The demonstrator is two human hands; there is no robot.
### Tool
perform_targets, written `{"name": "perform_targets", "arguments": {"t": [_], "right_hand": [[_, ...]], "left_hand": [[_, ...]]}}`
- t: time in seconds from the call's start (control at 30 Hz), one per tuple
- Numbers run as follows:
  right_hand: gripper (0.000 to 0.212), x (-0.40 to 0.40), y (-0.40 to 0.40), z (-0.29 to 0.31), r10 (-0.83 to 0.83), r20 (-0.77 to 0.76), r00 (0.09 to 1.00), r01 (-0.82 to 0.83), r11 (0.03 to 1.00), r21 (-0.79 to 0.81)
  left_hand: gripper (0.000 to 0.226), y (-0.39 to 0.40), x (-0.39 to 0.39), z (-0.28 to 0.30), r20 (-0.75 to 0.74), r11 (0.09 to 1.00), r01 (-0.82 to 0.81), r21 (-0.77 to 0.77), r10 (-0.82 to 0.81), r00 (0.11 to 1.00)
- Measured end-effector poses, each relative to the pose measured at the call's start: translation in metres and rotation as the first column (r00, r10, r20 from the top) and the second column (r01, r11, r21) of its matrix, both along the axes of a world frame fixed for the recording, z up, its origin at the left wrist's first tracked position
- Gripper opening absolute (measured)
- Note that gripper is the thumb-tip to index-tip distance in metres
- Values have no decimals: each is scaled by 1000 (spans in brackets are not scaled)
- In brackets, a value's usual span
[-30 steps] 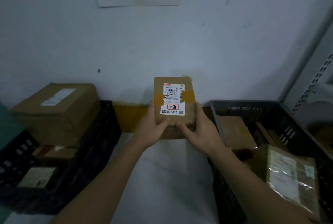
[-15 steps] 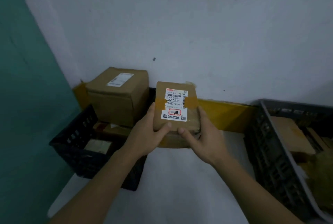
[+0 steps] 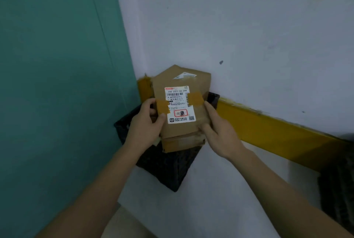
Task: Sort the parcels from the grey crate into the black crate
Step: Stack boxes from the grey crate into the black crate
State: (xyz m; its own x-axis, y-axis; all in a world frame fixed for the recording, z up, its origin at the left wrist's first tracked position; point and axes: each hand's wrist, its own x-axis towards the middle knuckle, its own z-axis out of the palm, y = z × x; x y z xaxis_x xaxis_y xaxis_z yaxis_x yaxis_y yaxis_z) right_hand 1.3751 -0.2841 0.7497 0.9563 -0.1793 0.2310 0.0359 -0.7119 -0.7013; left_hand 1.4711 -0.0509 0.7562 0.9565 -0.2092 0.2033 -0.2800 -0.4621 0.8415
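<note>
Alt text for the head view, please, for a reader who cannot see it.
Two hands, left hand and right hand, grip a small labelled cardboard parcel by its sides above a black crate in a corner. A larger brown box sits in the crate behind it.

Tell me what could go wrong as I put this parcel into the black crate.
The big box already in the black crate stands above its rim, so the parcel may find little room, or sit on top and slide off. The left hand and right hand grip only its side edges, so it could slip.
</note>
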Motion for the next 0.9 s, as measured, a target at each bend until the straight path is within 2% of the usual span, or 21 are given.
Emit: {"name": "perform_targets", "arguments": {"t": [0.17,0.3,0.4,0.5,0.6,0.73,0.83,0.9], "right_hand": [[66,60,11,10,86,-88,992,-91,994,-53],[61,102,19,5,120,-105,987,-125,991,-42],[58,126,22,-6,136,-147,980,-145,988,-51],[54,150,21,-19,164,-207,964,-181,981,-64],[53,170,16,-27,167,-278,946,-184,982,-38],[55,188,14,-34,195,-419,887,-217,976,-5],[55,196,22,-49,198,-483,853,-222,975,9],[51,199,30,-61,201,-494,846,-206,978,45]], "left_hand": [[83,24,28,-3,-56,999,-2,35,4,998],[95,35,56,-13,-85,994,-25,104,34,996],[85,48,74,-27,-93,984,-9,179,26,995],[74,63,95,-41,-33,957,-40,287,52,998],[76,74,121,-51,-1,921,-100,377,109,994],[85,83,154,-68,-61,870,3,493,31,998],[66,83,165,-83,-86,834,134,535,-104,991],[62,82,166,-92,-95,779,192,597,-169,981]]}}
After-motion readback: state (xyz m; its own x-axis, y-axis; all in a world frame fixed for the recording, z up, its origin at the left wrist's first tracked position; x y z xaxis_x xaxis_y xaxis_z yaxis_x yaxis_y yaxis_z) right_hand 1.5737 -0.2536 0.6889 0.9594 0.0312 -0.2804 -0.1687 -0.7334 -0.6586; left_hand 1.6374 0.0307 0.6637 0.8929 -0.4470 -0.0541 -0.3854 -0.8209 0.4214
